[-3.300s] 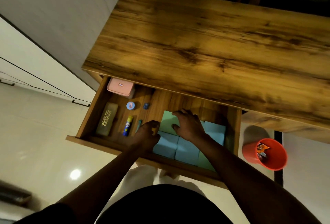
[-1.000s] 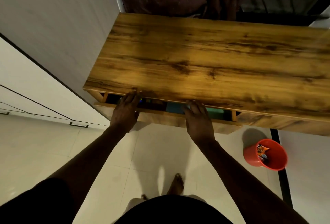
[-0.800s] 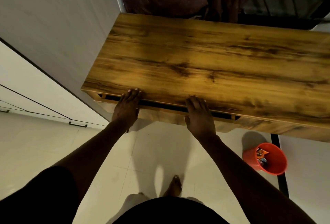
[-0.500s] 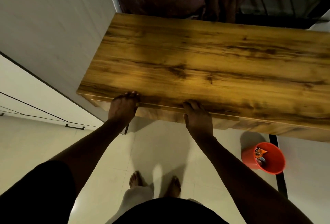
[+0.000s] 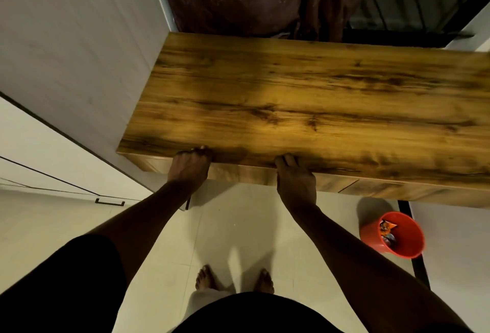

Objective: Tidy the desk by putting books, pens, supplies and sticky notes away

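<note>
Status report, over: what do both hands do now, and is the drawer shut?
Both open: left hand and right hand press drawer front. It sits shut, flush under desk top. Orange bin on floor, apart.

Wood-grain desk, seemingly matt; glossy tiled floor; plastic-looking bucket.

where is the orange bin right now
Head view, lower right: the orange bin stands on the floor in front of the desk, right of the right hand.
</note>
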The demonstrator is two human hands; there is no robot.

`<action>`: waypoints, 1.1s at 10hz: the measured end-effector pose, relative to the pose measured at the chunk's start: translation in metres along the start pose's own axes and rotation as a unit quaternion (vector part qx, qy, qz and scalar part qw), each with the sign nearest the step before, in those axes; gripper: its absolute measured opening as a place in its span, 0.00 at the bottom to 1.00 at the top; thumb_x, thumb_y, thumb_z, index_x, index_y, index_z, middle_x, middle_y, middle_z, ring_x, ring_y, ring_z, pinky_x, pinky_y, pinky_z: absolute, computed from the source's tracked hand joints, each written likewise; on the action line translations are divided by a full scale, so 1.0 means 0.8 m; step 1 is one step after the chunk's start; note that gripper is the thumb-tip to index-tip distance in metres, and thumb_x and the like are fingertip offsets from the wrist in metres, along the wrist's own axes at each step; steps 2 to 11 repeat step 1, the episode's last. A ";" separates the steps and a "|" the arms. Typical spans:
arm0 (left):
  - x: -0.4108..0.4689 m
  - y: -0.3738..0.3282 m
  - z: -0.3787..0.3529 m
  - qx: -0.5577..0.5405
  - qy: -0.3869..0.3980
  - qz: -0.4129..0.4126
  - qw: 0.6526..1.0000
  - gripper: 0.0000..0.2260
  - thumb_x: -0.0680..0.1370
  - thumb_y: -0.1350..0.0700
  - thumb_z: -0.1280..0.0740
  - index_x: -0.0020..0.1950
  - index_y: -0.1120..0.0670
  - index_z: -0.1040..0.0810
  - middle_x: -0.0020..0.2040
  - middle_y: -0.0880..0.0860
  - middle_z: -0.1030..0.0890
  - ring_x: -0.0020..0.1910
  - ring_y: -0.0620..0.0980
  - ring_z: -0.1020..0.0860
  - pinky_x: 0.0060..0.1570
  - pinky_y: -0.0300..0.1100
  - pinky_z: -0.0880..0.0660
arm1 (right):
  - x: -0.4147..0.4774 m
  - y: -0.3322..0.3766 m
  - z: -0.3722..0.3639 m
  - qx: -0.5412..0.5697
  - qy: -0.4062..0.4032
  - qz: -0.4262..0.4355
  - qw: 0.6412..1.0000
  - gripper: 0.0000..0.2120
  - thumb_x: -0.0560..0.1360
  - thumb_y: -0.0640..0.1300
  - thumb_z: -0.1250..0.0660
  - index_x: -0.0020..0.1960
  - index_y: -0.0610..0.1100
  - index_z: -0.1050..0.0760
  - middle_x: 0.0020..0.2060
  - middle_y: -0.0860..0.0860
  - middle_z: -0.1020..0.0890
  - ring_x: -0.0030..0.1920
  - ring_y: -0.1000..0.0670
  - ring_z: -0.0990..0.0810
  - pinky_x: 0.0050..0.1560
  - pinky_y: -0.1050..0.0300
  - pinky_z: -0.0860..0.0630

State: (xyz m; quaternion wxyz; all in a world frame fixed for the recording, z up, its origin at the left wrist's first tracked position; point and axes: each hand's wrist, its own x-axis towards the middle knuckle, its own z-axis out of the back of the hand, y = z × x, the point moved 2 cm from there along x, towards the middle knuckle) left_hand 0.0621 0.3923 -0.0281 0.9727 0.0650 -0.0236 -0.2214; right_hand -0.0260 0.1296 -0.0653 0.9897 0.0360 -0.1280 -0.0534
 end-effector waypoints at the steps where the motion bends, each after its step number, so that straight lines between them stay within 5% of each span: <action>1: 0.004 0.005 0.003 -0.026 0.012 0.004 1.000 0.06 0.76 0.54 0.29 0.49 0.55 0.20 0.34 0.52 0.16 0.29 0.52 0.18 0.29 0.39 0.32 | 0.005 0.006 0.013 0.002 0.035 0.000 0.999 0.15 0.77 0.47 0.34 0.62 0.49 0.25 0.58 0.49 0.23 0.58 0.43 0.23 0.45 0.48 0.21; 11: 0.004 0.005 0.003 -0.026 0.012 0.004 1.000 0.06 0.76 0.54 0.29 0.49 0.55 0.20 0.34 0.52 0.16 0.29 0.52 0.18 0.29 0.39 0.32 | 0.005 0.006 0.013 0.002 0.035 0.000 0.999 0.15 0.77 0.47 0.34 0.62 0.49 0.25 0.58 0.49 0.23 0.58 0.43 0.23 0.45 0.48 0.21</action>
